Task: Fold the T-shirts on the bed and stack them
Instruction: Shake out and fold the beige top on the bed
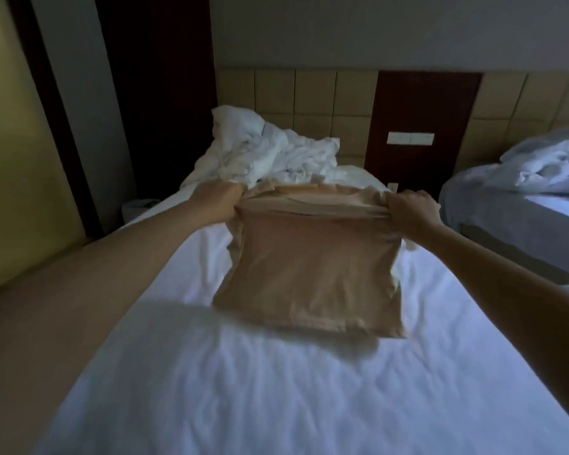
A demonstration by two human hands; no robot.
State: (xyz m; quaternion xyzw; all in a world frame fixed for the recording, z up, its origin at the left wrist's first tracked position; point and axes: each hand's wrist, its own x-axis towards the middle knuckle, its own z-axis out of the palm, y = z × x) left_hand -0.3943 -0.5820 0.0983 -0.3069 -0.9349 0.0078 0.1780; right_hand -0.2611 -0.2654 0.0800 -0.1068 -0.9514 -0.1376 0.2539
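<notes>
The shirt (309, 267), a beige tee, hangs over the middle of the bed (276, 399), held up by its far edge and stretched taut between both hands. The left hand (222, 200) bunches one top corner, fingers clamped into the cloth. The right hand (411, 208) grips the other, fingers curled over the edge with knuckles up. Holding it by two corners likely lets its own weight pull it flat and square, ready to lay down or fold over. It looks narrowed already, sides perhaps tucked in, so I judge the fold partly made. Its near hem is blurred, and I cannot tell whether it touches the sheet, though it throws a shadow there.

The sheet is white and lightly creased. A crumpled white duvet (270, 152) is heaped at the head, against a padded tan headboard (312, 93). No stack shows. To the right, well apart, stands a second bed (519, 231) with its own rumpled duvet (552, 165); a switch plate (410, 138) sits on the dark panel between. The room is dim.
</notes>
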